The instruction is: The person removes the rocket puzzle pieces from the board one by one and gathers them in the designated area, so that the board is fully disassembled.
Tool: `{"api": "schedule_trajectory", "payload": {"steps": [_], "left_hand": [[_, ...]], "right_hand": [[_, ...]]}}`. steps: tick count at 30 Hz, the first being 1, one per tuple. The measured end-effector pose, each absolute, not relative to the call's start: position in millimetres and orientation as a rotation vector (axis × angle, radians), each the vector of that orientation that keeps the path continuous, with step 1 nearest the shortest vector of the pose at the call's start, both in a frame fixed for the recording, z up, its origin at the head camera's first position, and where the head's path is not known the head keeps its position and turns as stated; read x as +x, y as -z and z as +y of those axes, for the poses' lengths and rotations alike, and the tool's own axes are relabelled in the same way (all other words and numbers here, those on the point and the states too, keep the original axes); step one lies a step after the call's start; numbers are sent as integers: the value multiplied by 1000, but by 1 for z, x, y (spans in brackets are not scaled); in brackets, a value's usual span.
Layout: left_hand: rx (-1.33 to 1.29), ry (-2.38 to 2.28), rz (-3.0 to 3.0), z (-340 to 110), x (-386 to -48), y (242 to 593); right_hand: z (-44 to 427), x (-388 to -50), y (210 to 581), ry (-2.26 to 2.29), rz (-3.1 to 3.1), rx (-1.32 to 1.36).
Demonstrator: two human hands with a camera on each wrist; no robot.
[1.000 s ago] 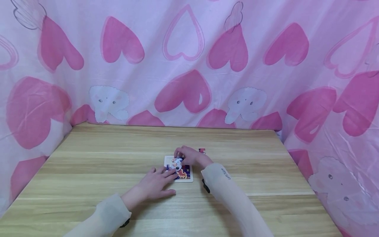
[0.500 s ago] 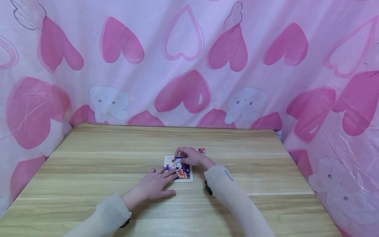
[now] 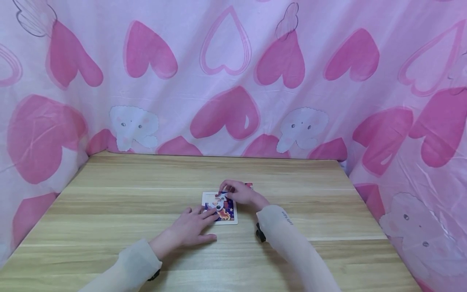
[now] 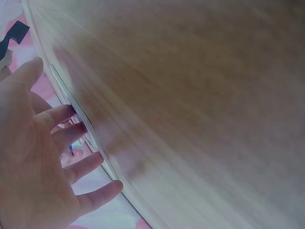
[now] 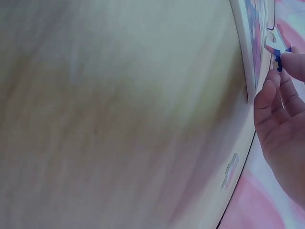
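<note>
A small jigsaw board with a white frame (image 3: 204,196) lies on the table, several colourful pieces inside it. My left hand (image 3: 191,227) rests its straight fingers on the board's near left part, thumb spread out on the table side. In the left wrist view, the fingertips of the left hand (image 4: 43,152) meet the board's edge (image 4: 90,121). Over the board's far right part, my right hand (image 3: 238,192) pinches a jigsaw piece (image 5: 278,47) between thumb and fingers. That piece is white and blue and sits tilted above the board in the right wrist view.
Another jigsaw piece (image 5: 230,171) lies loose on the table beyond the right hand, partly covered in the head view. The wooden table (image 3: 127,190) is bordered at its back and sides by a pink heart-patterned curtain (image 3: 226,113).
My right hand has shifted slightly right with the jigsaw piece, now covering part of the loose piece behind it. The left hand and the board stay where they were.
</note>
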State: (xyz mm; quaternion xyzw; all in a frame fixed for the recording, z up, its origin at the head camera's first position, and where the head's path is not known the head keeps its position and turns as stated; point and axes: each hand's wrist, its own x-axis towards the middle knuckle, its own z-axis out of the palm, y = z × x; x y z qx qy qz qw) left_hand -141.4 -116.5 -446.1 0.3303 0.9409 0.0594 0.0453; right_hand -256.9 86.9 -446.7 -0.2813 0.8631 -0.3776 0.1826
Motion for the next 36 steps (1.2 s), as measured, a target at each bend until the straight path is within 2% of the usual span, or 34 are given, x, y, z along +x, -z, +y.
{"api": "schedule_trajectory", "payload": {"steps": [18, 28, 36], "left_hand": [[1012, -193, 2873, -116, -142, 448], [1010, -192, 2872, -116, -141, 448], [1019, -194, 2878, -116, -141, 447]], "right_hand": [[135, -266, 444, 1186, 2399, -632], [158, -270, 440, 1332, 2392, -449], [178, -276, 443, 1355, 2407, -454]]}}
